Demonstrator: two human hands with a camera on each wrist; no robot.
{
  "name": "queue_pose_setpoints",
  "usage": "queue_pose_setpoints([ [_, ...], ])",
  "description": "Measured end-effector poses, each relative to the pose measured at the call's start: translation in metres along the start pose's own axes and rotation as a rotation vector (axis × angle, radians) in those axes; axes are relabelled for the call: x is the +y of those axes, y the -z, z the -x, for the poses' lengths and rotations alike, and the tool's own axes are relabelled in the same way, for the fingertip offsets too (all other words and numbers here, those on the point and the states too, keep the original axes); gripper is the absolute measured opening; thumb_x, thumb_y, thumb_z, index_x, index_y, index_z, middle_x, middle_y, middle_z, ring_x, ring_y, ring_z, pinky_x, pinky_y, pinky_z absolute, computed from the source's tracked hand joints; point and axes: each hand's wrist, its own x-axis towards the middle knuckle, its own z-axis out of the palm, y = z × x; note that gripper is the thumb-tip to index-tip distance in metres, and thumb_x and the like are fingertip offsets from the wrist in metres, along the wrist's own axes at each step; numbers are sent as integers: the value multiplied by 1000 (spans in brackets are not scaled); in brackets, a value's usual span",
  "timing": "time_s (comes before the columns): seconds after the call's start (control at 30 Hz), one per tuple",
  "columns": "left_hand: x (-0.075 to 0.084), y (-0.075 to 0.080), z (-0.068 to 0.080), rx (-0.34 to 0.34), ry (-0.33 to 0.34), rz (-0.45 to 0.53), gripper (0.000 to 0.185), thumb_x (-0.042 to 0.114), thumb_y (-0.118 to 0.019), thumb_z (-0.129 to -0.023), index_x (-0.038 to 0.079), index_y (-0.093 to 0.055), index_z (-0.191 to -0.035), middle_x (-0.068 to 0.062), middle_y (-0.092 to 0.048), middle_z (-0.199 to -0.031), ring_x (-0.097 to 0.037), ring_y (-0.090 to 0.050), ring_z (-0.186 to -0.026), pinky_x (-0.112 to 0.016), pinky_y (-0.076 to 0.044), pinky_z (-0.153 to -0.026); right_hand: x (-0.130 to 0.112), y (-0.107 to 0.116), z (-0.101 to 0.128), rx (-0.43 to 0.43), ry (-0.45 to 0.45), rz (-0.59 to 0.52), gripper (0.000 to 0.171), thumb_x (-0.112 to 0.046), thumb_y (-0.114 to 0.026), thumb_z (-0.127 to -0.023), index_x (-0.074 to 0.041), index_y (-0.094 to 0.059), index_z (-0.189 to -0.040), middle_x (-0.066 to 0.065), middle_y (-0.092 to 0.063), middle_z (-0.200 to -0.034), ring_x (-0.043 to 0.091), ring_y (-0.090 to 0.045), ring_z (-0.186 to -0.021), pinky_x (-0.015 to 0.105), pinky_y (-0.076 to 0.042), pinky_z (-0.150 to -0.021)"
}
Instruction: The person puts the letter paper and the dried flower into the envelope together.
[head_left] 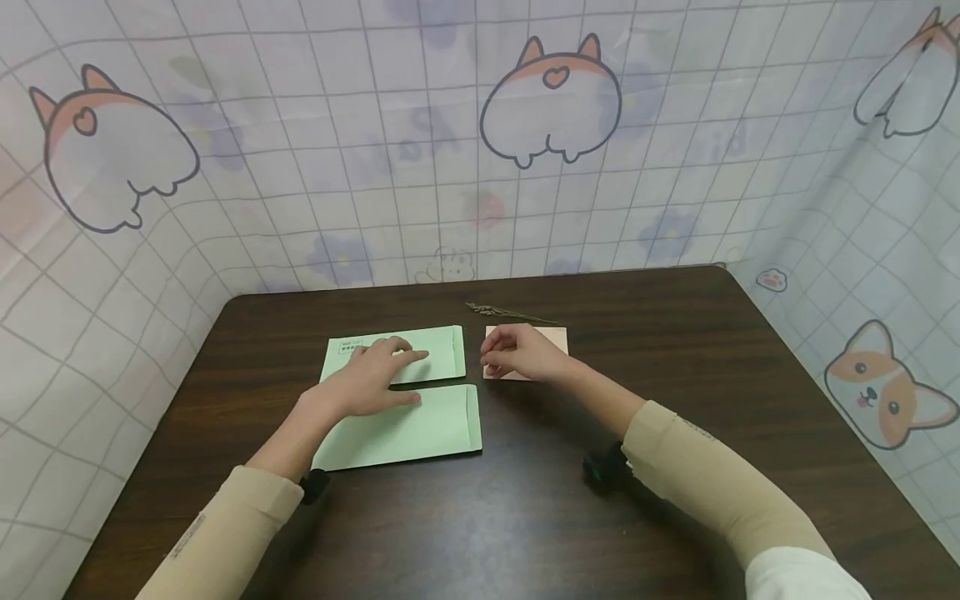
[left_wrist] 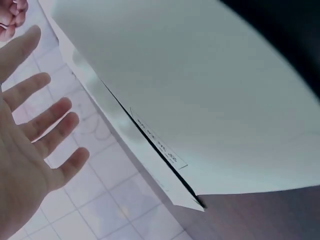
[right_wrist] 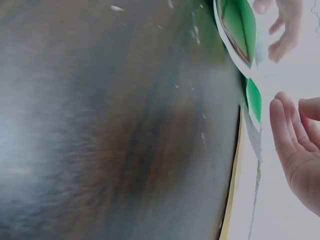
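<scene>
Two pale green envelopes lie flat side by side, a far envelope (head_left: 442, 354) with a small printed box and a near envelope (head_left: 405, 433). Over them my left hand (head_left: 371, 379) is spread, thumb above the near one and fingers above the far one. In the right wrist view the mouth of the near envelope (right_wrist: 237, 30) gapes, showing thin edges inside. My right hand (head_left: 525, 354) hovers over a light peach paper (head_left: 553, 337), covering its left part. Its fingers (right_wrist: 285, 130) are loosely bent, with nothing visible between them and the thumb.
A thin dried sprig (head_left: 517, 313) lies just behind the peach paper. The dark wooden table (head_left: 480, 525) meets a printed fabric backdrop (head_left: 442, 208) at the back and sides. A dark wrist camera (head_left: 603, 468) hangs under the right forearm.
</scene>
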Motion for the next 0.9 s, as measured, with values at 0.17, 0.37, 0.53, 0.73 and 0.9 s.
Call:
queue_pose_setpoints([
  [0.17, -9, 3, -9, 15, 43, -5, 68, 37, -77, -93, 13, -52, -152, -20, -43, -149, -41, -39, -139, -66, -30, -105, 2, 3, -12, 16, -14, 4, 26, -2, -63, -101, 13, -61, -122, 22, -69, -102, 41, -70, -99, 44, -58, -85],
  [0.37, -18, 5, -22, -5, 88, 15, 69, 38, -74, -95, 12, -49, -154, -21, -35, -157, -43, -33, -144, -68, -29, -105, 7, -2, -29, 42, -10, -5, 31, -5, -63, -101, 13, -60, -127, 22, -68, -108, 34, -71, -99, 43, -58, -88],
  [0.53, -23, 5, -32, -34, 118, 48, 74, 40, -75, -95, 13, -45, -157, -22, -29, -161, -44, -27, -147, -71, -24, -108, 10, -9, -43, 73, 13, 19, 30, -3, -61, -102, 12, -60, -128, 23, -68, -113, 33, -71, -102, 38, -58, -87],
  [0.73, -25, 6, -38, -65, 152, 57, 77, 42, -75, -94, 14, -42, -158, -21, -27, -162, -42, -25, -149, -70, -18, -111, 12, -18, -56, 103, 17, 33, 33, 0, -63, -100, 11, -60, -131, 21, -66, -119, 32, -69, -106, 36, -57, -88],
  [0.9, -27, 6, -44, -106, 173, 63, 80, 44, -75, -93, 15, -40, -159, -21, -26, -164, -42, -24, -150, -70, -14, -113, 15, -23, -60, 102, 7, 53, 38, -3, -66, -99, 10, -59, -133, 19, -65, -120, 29, -67, -109, 34, -56, -90],
])
